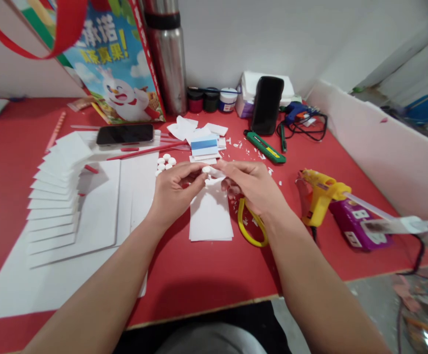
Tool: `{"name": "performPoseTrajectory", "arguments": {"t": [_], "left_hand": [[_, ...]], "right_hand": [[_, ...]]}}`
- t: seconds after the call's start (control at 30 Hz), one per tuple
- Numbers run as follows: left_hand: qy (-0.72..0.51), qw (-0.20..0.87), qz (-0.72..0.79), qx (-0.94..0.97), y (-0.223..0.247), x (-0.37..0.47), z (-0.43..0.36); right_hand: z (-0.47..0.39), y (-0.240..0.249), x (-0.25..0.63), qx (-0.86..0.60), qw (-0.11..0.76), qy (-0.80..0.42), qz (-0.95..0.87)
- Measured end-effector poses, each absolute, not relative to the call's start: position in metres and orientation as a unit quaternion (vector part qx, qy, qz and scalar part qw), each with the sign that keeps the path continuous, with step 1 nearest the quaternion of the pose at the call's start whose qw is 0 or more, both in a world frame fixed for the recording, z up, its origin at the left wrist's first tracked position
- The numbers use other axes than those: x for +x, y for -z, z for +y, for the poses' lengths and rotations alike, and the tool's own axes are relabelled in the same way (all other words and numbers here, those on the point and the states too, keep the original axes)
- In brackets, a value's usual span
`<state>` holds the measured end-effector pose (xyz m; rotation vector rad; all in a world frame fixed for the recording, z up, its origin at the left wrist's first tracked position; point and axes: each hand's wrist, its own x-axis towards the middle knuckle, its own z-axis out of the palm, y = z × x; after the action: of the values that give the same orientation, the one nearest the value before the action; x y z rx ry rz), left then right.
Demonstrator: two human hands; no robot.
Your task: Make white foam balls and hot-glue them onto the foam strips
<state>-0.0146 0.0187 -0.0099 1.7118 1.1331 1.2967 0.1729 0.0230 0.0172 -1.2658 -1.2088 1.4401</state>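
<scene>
My left hand (180, 184) is closed, pinching a small white round piece (207, 169) between thumb and fingertips. Facing it, my right hand (248, 182) has its thumb and fingers drawn together at a pale bit (217, 173) beside that piece, too small to make out. Both hands hover over a stack of white rectangular sheets (211, 219). Several similar white rounds (165, 162) lie in a cluster just behind my left hand. A yellow loop handle (241, 226), partly hidden, lies under my right wrist.
Fanned white boards (53, 211) cover the left side. Behind my hands are a phone (125, 134), paper scraps (184, 129) and a green utility knife (265, 147). To the right, a yellow glue gun (320, 196) leans by a purple box (359, 226). A steel bottle (169, 64) stands behind.
</scene>
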Motion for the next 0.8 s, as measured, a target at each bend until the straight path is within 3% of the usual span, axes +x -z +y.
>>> {"name": "performPoseTrajectory", "arguments": {"t": [0.23, 0.5, 0.7, 0.8], "left_hand": [[-0.510, 0.436, 0.447, 0.592, 0.007, -0.012, 0.019], [-0.536, 0.508, 0.455, 0.498, 0.010, -0.013, 0.021], [-0.542, 0.497, 0.453, 0.503, 0.007, -0.014, 0.021], [-0.529, 0.473, 0.440, 0.550, 0.006, -0.013, 0.019]], "right_hand": [[0.020, -0.015, 0.168, -0.529, 0.413, -0.371, -0.643], [0.015, -0.018, 0.168, -0.478, 0.493, -0.261, -0.679], [0.022, -0.013, 0.171, -0.487, 0.548, -0.404, -0.547], [0.028, -0.009, 0.172, -0.500, 0.483, -0.556, -0.456]]}}
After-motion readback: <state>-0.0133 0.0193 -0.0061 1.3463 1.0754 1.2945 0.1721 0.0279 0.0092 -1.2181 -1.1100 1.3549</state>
